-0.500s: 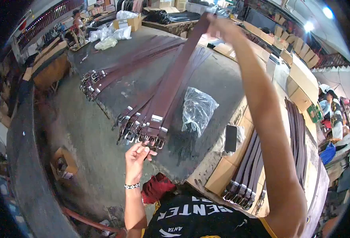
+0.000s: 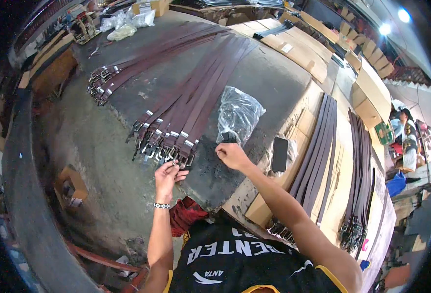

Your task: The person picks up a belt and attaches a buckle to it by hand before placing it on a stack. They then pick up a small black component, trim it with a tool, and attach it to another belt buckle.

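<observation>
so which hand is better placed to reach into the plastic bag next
Right, probably. The right hand sits at the plastic bag's near edge, by its dark contents. The left hand is off to the side at the belt buckles.

Left hand (image 2: 167,175) pinches a belt buckle (image 2: 182,159); right hand (image 2: 230,155) touches bag (image 2: 238,113).

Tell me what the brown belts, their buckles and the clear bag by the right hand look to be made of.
Long dark brown belts: probably leather or a leather-like material, matte, lying flat and stiff. Silver buckles, by the left hand: apparently metal, with bright glints. Crinkled clear bag, just above the right hand: thin glossy plastic, creased, with shiny highlights and dark contents showing through.
</observation>
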The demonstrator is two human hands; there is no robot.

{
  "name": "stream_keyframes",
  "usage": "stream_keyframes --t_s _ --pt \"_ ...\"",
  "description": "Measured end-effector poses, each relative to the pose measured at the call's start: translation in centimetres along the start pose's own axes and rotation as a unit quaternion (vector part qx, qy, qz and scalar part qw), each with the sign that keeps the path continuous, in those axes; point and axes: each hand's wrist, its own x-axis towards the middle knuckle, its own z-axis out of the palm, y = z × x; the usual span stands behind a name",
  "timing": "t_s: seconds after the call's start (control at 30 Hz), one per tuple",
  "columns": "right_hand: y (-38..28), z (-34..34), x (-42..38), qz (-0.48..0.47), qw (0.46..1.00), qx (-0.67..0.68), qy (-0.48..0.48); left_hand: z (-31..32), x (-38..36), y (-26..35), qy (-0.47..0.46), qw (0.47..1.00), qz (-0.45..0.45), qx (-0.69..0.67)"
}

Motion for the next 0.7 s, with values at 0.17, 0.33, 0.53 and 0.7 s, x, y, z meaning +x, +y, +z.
stream_keyframes --t_s 0.17,0.33,0.53,0.7 --pt "-3.3 1.2 -2.1 -0.048 0.992 -0.119 -0.018 0.0 0.2 0.0 -0.008 0.998 -0.026 0.056" --pt "-3.0 3.9 -2.9 -0.086 0.979 -0.185 -0.015 -0.9 -1.3 -1.3 -0.01 0.995 -0.05 0.082" --pt "-3.1 3.1 -2.9 -0.088 0.971 -0.221 -0.037 -2.1 -3.7 -1.1 0.035 0.984 -0.043 0.17" --pt "-1.8 3.2 -3.1 -0.109 0.969 -0.223 -0.02 -3.5 -4.4 -2.4 0.011 0.971 -0.051 0.232"
